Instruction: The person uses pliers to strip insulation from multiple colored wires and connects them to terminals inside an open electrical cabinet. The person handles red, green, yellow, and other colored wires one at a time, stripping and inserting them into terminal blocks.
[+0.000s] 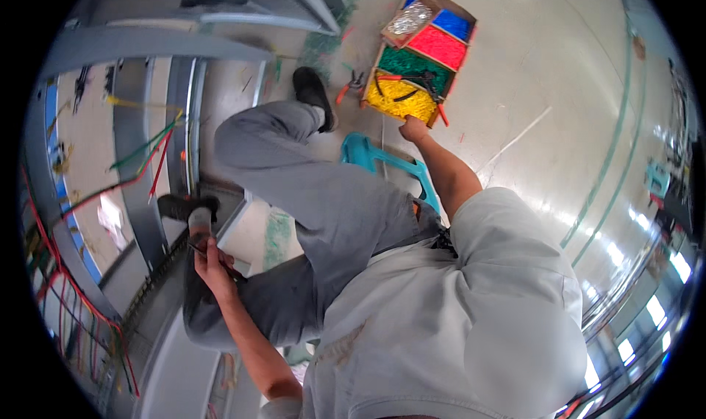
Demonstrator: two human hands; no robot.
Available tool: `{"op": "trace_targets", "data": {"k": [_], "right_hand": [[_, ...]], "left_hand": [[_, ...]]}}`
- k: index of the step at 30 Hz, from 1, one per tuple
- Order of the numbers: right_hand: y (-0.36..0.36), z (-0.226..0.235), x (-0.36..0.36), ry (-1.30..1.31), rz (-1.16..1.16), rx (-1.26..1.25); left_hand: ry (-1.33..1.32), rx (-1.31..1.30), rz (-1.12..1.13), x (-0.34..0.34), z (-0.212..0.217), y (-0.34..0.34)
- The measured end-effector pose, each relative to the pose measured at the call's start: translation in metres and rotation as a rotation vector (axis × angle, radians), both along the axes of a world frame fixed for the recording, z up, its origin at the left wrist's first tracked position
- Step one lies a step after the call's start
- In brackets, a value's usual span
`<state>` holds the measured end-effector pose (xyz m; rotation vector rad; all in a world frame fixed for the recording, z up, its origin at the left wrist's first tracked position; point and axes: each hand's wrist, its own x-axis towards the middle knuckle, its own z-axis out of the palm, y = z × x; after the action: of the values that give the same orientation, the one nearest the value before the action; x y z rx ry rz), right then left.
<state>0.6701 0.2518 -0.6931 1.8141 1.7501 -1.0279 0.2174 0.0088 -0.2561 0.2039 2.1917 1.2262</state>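
My right hand (414,129) reaches out to the near rim of a divided cardboard box (454,67) on the floor. Its fingers are closed at that rim; their tips are partly hidden. Small yellow pieces (393,103) fill the nearest compartment, with green, red and blue pieces behind. Pliers with orange-red handles (403,77) lie across the yellow and green compartments. By my knee, my left hand (213,267) is closed around a dark, slim tool (197,248) whose kind I cannot make out.
Another pair of pliers (349,87) lies left of the box. A small open box of silvery pieces (409,18) rests on its far end. A teal plastic stool (386,158) stands beneath me. At left rises a grey metal cabinet frame (132,125) with loose red wires (95,301).
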Motion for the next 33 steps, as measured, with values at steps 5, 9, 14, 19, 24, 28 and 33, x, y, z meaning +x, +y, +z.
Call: {"op": "trace_targets", "data": {"k": [5,9,14,19,24,28,33], "right_hand": [[0.010,0.001,-0.024,0.159,0.194,-0.021],[0.021,0.035,-0.066,0.429,-0.190,-0.349],[0.050,0.115,-0.139,0.847,-0.221,-0.405],[0.073,0.224,-0.259,1.073,-0.090,-0.310],[0.021,0.352,-0.348,1.274,0.386,0.026],[-0.077,0.410,-0.374,1.197,0.763,-0.086],[-0.173,0.311,-0.421,0.909,1.388,-0.209]], "left_hand": [[-0.065,0.111,0.067,-0.016,0.030,-0.026],[-0.005,0.214,0.148,-0.007,0.073,-0.052],[0.087,0.402,0.301,0.024,0.109,-0.096],[0.116,0.595,0.397,0.057,0.123,-0.158],[0.161,0.745,0.434,0.054,0.117,-0.206],[0.028,0.826,0.577,0.016,0.076,-0.243],[-0.109,0.948,0.849,-0.005,-0.031,-0.317]]}}
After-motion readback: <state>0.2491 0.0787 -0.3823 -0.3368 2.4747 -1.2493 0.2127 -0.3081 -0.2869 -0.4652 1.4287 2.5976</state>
